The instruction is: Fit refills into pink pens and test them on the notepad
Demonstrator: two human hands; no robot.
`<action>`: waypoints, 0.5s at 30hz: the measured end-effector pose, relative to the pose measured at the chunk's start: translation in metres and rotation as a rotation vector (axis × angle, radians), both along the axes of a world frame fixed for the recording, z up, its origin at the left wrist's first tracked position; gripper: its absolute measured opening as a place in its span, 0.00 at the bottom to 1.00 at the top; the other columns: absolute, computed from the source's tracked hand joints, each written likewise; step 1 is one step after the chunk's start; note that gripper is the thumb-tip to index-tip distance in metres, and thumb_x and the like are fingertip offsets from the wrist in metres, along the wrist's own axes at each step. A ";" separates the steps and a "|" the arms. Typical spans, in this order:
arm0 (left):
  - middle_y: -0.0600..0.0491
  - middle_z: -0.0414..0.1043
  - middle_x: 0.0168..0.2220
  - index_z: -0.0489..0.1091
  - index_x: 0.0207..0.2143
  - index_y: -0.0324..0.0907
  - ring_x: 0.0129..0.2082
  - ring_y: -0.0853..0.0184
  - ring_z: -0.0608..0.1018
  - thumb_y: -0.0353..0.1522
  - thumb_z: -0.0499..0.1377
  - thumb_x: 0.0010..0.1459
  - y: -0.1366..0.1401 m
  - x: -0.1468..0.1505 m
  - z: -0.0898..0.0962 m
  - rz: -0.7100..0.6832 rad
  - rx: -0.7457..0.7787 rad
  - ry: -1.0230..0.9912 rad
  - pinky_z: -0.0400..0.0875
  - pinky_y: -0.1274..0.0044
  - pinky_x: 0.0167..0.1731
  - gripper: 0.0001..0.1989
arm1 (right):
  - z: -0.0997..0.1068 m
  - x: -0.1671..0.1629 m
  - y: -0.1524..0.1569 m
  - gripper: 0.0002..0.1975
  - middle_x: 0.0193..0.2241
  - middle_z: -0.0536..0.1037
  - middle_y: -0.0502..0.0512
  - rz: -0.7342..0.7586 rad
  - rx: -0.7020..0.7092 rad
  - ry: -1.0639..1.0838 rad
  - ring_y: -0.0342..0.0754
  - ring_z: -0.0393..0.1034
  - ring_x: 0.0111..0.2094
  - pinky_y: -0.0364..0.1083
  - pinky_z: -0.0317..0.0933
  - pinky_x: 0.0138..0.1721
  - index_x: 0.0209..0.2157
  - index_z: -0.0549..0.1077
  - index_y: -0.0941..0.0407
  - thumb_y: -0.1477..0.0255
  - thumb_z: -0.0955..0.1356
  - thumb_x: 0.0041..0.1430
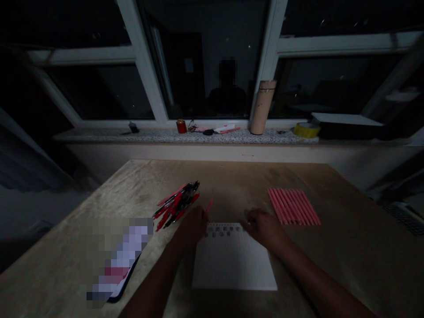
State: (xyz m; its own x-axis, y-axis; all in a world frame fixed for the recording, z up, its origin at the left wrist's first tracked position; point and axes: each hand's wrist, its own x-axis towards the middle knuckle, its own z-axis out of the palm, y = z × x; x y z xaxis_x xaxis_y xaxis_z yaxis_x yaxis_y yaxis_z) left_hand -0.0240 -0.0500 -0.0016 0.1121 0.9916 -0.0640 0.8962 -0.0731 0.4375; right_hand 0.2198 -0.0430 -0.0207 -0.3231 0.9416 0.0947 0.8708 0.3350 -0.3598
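My left hand (pixel 198 222) is closed on a slim pink pen (pixel 210 205), which sticks up past the fingers, at the upper left corner of a white notepad (pixel 234 265). Over the pad's upper right corner is my right hand (pixel 262 224), with its fingers curled in; whatever they hold, if anything, is too dark to name. Small dark round spots (pixel 218 231) lie in rows along the pad's top. Left of my left hand is a heap of red and black pens (pixel 179 205). Pink pens (pixel 293 206) lie side by side in a row beyond my right hand.
A phone (pixel 127 260) lies at the table's left. On the window sill (pixel 149 135) stand a tall flask (pixel 263 107), a red jar (pixel 181 126) and a roll of yellow tape (pixel 306 130). A keyboard (pixel 402 217) shows at the far right.
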 end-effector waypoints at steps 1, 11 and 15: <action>0.47 0.69 0.33 0.61 0.30 0.40 0.34 0.64 0.72 0.33 0.43 0.62 0.000 -0.001 0.000 -0.010 -0.004 -0.005 0.62 0.74 0.34 0.11 | 0.000 -0.001 -0.001 0.14 0.29 0.73 0.56 0.001 0.005 -0.006 0.47 0.68 0.30 0.43 0.54 0.31 0.28 0.71 0.56 0.61 0.62 0.59; 0.49 0.71 0.34 0.63 0.34 0.41 0.34 0.65 0.73 0.37 0.43 0.63 -0.008 -0.001 -0.011 -0.023 0.017 -0.089 0.62 0.75 0.34 0.13 | -0.008 -0.005 -0.008 0.15 0.29 0.71 0.54 -0.053 0.029 0.050 0.45 0.68 0.30 0.43 0.56 0.33 0.29 0.72 0.56 0.59 0.62 0.59; 0.47 0.70 0.36 0.65 0.34 0.41 0.37 0.64 0.72 0.36 0.45 0.62 -0.008 0.000 -0.010 -0.055 0.046 -0.062 0.62 0.74 0.37 0.12 | -0.010 -0.003 -0.009 0.16 0.29 0.72 0.54 -0.038 0.021 0.063 0.45 0.68 0.31 0.43 0.57 0.35 0.29 0.71 0.56 0.59 0.62 0.59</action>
